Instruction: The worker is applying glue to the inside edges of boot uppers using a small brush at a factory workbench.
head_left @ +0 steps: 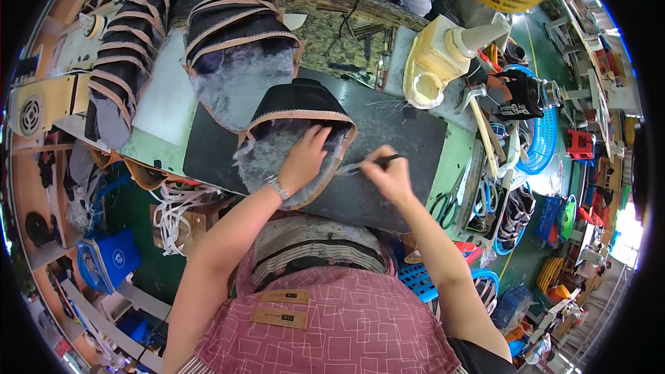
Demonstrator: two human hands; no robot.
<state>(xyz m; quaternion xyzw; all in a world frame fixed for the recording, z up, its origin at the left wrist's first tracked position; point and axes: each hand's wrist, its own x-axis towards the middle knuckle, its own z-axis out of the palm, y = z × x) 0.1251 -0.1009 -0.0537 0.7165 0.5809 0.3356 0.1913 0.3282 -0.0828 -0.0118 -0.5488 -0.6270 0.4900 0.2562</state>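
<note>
The left hand (303,159) lies flat on one fur-lined boot piece (294,140) at the bench's (409,138) near edge; the right hand (390,174) pinches a brush (370,164), probably, at three o'clock. Bare mat (398,131) lies beyond; two stacks (173,34) sit at ten o'clock.

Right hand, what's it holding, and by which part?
The right hand grips a thin dark-handled brush by its handle end, bristle tip on the fleece-lined piece. The left hand presses flat on that piece.
</note>
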